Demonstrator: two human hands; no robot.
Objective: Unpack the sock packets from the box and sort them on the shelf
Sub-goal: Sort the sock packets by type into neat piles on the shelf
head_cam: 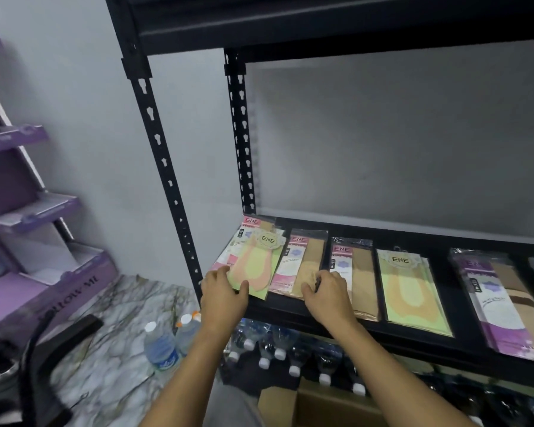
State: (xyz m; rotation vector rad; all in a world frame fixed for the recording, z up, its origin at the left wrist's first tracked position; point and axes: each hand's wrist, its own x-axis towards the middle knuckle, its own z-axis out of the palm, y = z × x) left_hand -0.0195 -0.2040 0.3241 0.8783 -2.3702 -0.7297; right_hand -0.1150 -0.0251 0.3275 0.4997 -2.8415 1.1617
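Observation:
Several sock packets lie in a row on the black shelf. My left hand grips the near edge of a green and peach packet that tops the leftmost pile. My right hand pinches the near end of a pink and tan packet beside it. Further right lie another pink and tan packet, a green packet and a purple pile. A cardboard box shows under the shelf, partly hidden by my arms.
Water bottles stand on the marbled floor, with more below the shelf. A purple cardboard display stand is at the left. The black upright post rises at the shelf's left front corner.

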